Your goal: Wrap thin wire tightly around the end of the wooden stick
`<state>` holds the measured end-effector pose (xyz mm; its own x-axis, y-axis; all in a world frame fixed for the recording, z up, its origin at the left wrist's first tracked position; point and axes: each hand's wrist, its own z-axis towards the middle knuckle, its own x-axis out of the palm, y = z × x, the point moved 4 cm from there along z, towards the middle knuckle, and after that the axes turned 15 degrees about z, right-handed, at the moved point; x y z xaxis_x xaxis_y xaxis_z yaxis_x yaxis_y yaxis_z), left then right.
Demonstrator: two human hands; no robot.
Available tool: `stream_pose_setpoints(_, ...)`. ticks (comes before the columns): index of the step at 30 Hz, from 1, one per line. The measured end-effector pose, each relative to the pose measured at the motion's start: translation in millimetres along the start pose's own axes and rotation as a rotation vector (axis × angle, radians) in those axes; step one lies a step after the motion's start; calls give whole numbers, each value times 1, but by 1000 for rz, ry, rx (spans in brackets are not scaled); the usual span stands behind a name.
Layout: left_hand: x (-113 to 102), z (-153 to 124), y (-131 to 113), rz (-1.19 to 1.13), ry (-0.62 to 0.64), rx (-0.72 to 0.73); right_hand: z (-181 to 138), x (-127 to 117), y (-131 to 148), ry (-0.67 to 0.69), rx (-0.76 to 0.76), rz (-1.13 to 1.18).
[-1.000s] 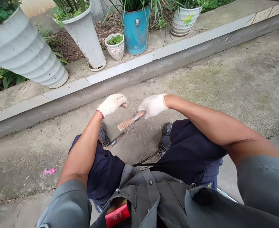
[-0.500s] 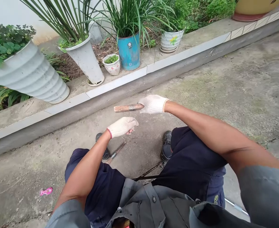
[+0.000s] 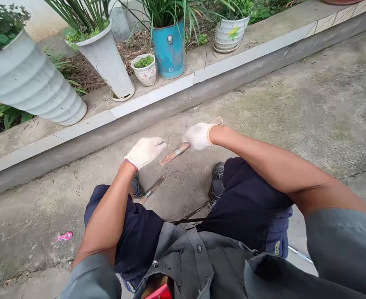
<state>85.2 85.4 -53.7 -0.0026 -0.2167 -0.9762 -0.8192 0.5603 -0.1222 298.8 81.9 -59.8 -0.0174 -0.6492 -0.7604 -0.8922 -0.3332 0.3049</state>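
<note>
My right hand [image 3: 198, 136], in a white knit glove, is closed around a wooden stick [image 3: 168, 159]. The stick slants, one end low on the left and the other showing past the glove at upper right. Thin silvery wire [image 3: 179, 149] is wound round it just left of the glove. My left hand [image 3: 147, 150], in a similar glove with a red cuff edge, is closed beside the winding, fingers pinched. A fine strand shows between that hand and the stick. A second wrapped stick [image 3: 152, 189] lies on the concrete by my left shoe.
A low tiled ledge [image 3: 152, 99] crosses in front, bearing white planters [image 3: 111, 62] and a blue pot [image 3: 169, 50]. My shoes [image 3: 217, 182] rest on stained concrete [image 3: 279, 120]. A small pink object [image 3: 65, 236] lies at lower left.
My right hand has turned the stick from nearly level to slanted, its left end lower. My left hand has moved up and left, away from the stick. The view has tilted down slightly.
</note>
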Motion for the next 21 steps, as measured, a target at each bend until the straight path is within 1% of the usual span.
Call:
stream_pose_setpoints(2, 2, 1, 5, -53, 23, -1, -2, 4, -4, 70, -126, 43)
stream_pose_setpoints(4, 6, 3, 8, -102, 51, -9, -6, 3, -9, 101, -199, 134)
stream_pose_setpoints(5, 7, 3, 8, -140, 60, -14, -9, 0, -12, 87, -211, 181)
stream_pose_setpoints(7, 11, 4, 5, -244, 67, -15, -12, -9, -17, 10, -202, 258)
stream_pose_setpoints(10, 17, 2, -7, -369, 75, -62, -12, -22, -21, -153, -138, 333)
stream_pose_setpoints(13, 24, -1, -23, -395, 122, -122, -8, -30, -23, -253, -33, 370)
stream_pose_setpoints(17, 28, -4, -39, -340, 166, -81, -3, -36, -25, -380, 118, 232)
stream_pose_setpoints(19, 27, -5, -41, -268, 170, -29, -1, -36, -27, -395, 204, 151)
stream_pose_setpoints(21, 23, -6, -39, -193, 150, 12, 2, -31, -28, -358, 274, 95)
